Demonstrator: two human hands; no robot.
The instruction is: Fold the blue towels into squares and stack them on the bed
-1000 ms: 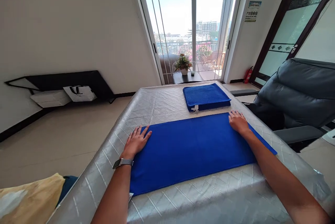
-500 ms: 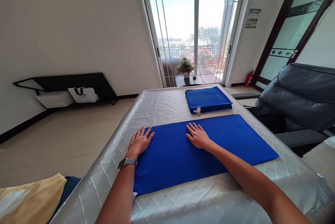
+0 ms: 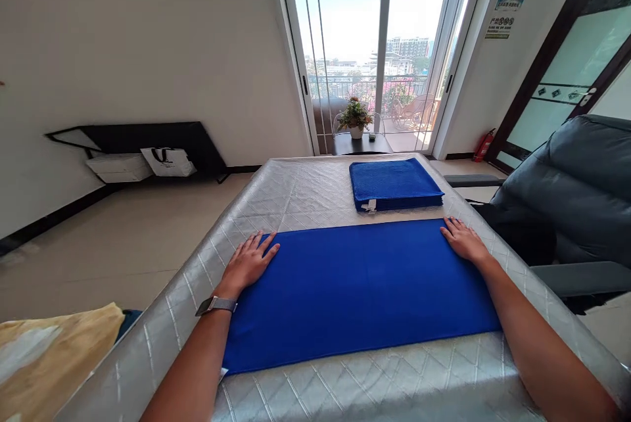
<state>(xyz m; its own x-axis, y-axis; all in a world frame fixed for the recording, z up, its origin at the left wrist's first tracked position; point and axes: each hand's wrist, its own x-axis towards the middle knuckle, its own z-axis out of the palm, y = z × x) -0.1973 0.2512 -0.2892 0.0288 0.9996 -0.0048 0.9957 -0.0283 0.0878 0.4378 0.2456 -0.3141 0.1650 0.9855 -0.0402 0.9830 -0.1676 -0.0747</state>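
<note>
Your left hand [image 3: 246, 264] and right hand [image 3: 463, 242] lay flat and open on the soft, light blue towel [image 3: 359, 294], holding nothing; its corners seemed best to grasp.

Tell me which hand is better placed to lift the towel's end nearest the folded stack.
Right, probably. The right hand lies flat on the far right corner of the spread blue towel, just below the folded towel. The left hand rests on the opposite end.
</note>
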